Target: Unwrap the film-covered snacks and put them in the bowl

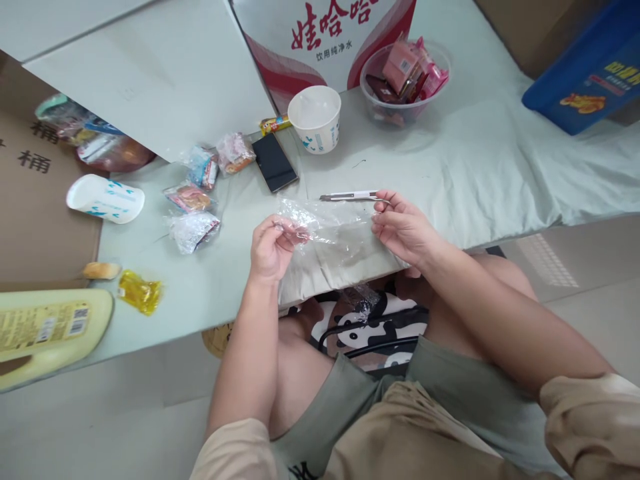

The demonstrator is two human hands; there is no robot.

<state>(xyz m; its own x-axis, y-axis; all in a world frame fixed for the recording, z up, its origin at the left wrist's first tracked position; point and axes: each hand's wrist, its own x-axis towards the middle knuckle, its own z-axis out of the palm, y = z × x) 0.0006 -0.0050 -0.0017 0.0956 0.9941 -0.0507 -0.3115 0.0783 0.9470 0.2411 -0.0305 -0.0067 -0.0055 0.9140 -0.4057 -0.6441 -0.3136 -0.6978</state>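
A crumpled clear plastic wrapper (333, 223) stretches between my two hands above the front of the table. My left hand (273, 250) pinches its left end, fingers closed. The thumb and fingers of my right hand (403, 227) close on the wrapper's right edge. Right behind the wrapper is a white utility knife (350, 196), its one end meeting my right fingertips; whether those fingers touch or grip it, I cannot tell. A dark phone (275, 163) lies beyond my left hand, beside an upright white paper cup (315, 120).
Several wrapped snacks (193, 198) lie at left, near a tipped paper cup (105, 199). A bread piece (101, 270) and yellow wrapper (140, 292) sit by a pale yellow jug (55, 333). Behind stand a clear snack bowl (405, 83) and carton (325, 40). A panda-print bag (370, 327) is below.
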